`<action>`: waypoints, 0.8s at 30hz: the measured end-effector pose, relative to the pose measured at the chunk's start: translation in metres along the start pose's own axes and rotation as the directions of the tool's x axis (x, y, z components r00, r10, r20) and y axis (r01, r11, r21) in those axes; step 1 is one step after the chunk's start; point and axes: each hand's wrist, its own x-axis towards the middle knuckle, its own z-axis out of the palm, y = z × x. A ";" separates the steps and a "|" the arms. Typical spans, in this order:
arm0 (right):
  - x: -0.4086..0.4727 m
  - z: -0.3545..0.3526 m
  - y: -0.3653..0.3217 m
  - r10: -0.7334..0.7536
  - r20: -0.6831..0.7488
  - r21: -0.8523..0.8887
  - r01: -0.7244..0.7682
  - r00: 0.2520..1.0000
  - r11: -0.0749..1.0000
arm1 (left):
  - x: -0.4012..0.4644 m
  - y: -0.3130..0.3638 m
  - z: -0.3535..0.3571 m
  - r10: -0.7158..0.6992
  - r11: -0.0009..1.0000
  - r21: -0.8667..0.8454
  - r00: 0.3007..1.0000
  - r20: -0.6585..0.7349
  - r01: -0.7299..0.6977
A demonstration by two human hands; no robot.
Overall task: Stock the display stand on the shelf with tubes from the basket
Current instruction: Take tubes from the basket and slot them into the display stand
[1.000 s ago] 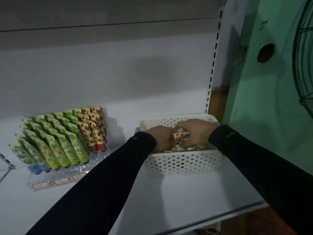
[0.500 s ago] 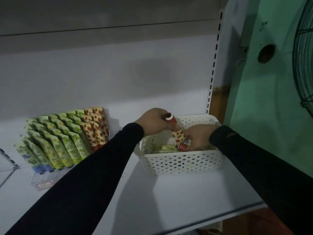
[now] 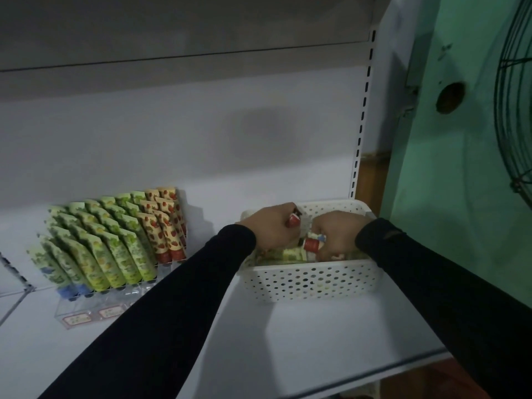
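both hands in the white perforated plastic basket (image 3: 311, 280)
left hand (image 3: 272, 227) grips a red-capped tube (image 3: 294, 219); right hand (image 3: 336, 236) grips another red-capped tube (image 3: 313, 245).

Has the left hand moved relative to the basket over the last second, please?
Yes: the left hand, gripping a tube, has risen from inside the white basket to its back-left rim.

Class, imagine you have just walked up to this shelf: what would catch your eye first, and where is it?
First, the rows of green and strawberry-print tubes leaning in the clear display stand at the left of the shelf. Then the two hands in the white perforated basket to its right: the left hand grips a red-capped tube, and the right hand grips another red-capped one.
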 end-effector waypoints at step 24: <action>-0.004 -0.004 0.006 0.183 -0.474 0.522 0.107 0.861 0.846 | 0.008 -0.006 0.019 -0.111 0.983 0.172 0.953 0.281 0.063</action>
